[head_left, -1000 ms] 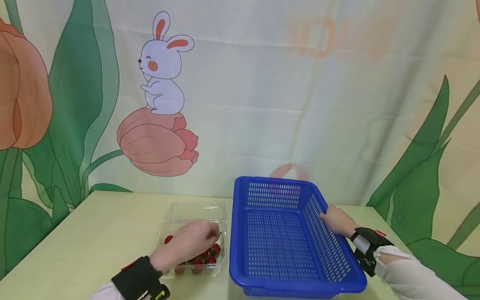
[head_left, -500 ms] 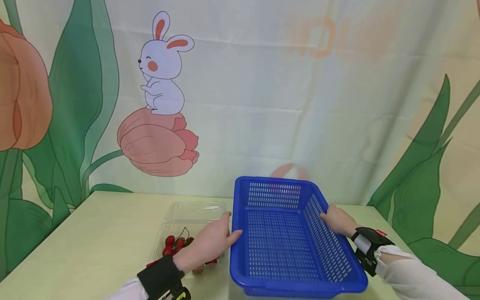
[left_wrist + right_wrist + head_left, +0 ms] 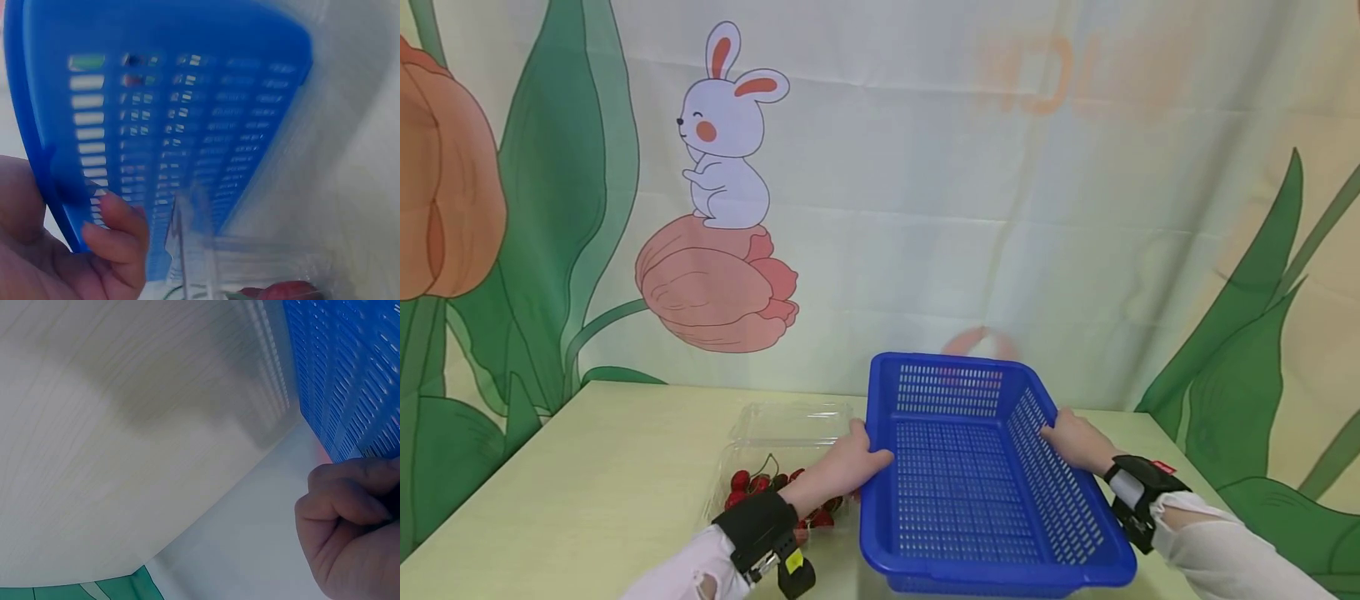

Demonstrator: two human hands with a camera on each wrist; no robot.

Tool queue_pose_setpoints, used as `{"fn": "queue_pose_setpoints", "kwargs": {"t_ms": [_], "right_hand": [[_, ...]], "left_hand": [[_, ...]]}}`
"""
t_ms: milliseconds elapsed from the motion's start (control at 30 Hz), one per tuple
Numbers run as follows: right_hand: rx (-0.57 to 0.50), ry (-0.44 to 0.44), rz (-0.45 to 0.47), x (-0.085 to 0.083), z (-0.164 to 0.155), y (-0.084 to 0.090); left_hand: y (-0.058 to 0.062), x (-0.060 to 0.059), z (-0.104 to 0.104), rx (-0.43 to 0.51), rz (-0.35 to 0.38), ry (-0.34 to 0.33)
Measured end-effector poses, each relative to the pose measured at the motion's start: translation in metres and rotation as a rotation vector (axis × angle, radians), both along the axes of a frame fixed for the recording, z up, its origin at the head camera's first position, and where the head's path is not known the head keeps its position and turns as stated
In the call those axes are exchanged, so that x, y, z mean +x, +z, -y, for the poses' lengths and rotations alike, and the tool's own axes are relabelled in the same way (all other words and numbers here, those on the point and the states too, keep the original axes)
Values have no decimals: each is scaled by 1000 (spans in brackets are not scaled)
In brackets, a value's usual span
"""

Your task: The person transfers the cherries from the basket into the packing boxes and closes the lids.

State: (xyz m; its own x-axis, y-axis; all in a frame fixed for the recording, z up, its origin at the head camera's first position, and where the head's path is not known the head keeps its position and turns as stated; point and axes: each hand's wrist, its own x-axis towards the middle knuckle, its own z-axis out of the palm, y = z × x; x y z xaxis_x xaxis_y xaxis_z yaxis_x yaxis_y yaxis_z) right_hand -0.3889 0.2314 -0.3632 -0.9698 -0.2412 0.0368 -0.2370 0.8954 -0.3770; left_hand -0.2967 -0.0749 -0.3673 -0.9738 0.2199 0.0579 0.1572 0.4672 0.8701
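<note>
A blue plastic basket (image 3: pixel 962 492) with slotted walls stands on the table, nothing visible inside it. Its left rim is gripped by my left hand (image 3: pixel 842 467), thumb over the rim and fingers curled against the outer wall, as the left wrist view (image 3: pixel 119 231) shows. On the opposite side my right hand (image 3: pixel 1077 440) grips the right rim, with its fingers bent outside the wall in the right wrist view. Red cherries (image 3: pixel 741 482) with stems lie in a clear plastic box (image 3: pixel 724 462) left of the basket, partly hidden by my left wrist.
The box's clear lid (image 3: pixel 790 421) lies folded back behind it. A pale wood-grain table (image 3: pixel 587 483) carries everything. Behind it hangs a cloth backdrop (image 3: pixel 910 208) printed with a rabbit and tulips. The basket's far end stands close to the backdrop.
My left hand has left the cherry box, moved right, and taken hold of the basket's left rim. The right hand and basket have stayed in place.
</note>
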Motion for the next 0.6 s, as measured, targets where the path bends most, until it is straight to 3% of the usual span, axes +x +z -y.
{"fn": "queue_pose_setpoints", "kwargs": {"t_ms": [200,600], "right_hand": [[5,23,-11,1,1,0],[-60,42,9,1,0,2]], "left_hand": [[-3,-11,-2,-38,25,74],[0,-10,-9,-94,30,119]]}}
